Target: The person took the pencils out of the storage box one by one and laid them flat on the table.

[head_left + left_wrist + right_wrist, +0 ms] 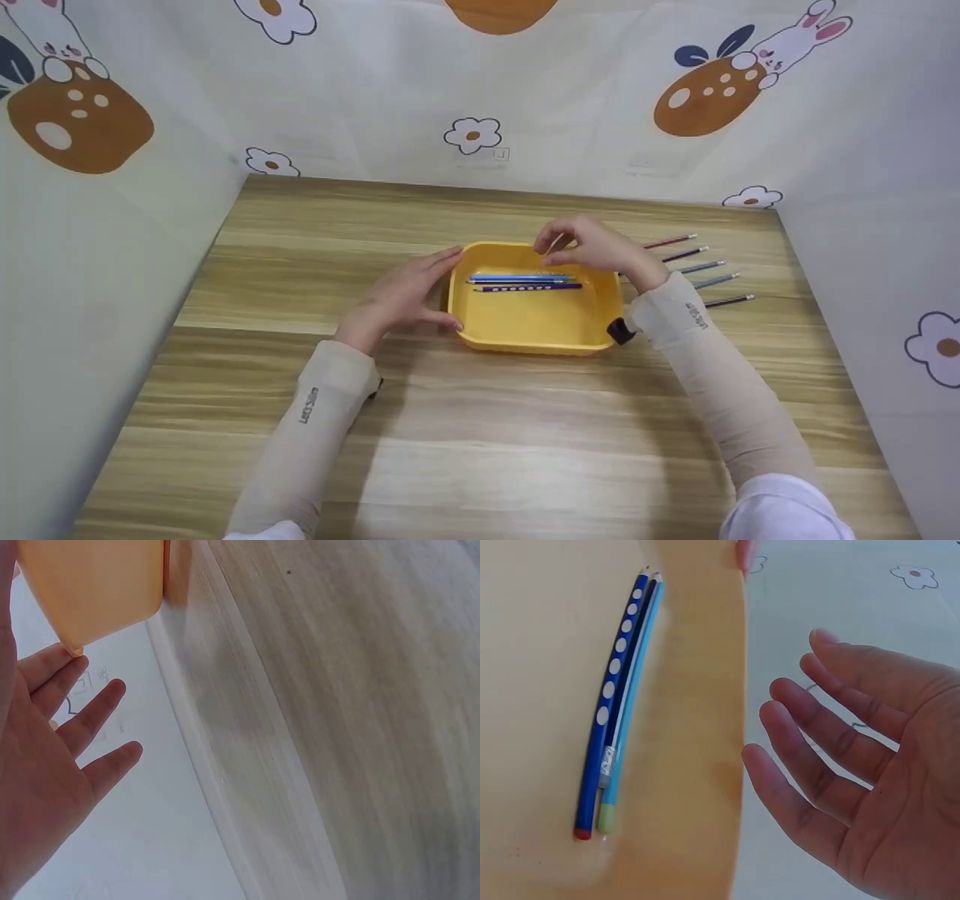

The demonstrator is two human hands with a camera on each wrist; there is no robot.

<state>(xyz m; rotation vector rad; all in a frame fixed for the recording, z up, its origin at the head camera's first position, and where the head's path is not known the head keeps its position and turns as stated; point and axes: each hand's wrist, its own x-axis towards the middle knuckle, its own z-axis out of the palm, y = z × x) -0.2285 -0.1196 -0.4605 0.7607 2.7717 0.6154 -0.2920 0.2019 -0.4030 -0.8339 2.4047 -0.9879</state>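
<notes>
A yellow plastic box (536, 348) stands on the table, with three pencils lying together in it. The right wrist view shows a blue pencil with white dots (609, 690), a dark pencil with a grey eraser (607, 763) and a light blue pencil with a green end (609, 799). At the box's left side is my left hand (401, 296), fingers spread and fairly straight, fingertips at the back left corner and thumb near the front left. My right hand (585, 244) hovers over the back right rim, fingers loosely bent, nothing between them.
To the right of the box several more pencils (717, 282) lie side by side on the wooden table (525, 442), partly hidden by my right hand and wrist. Pale cloth walls (375, 97) printed with flowers and rabbits enclose the back and both sides.
</notes>
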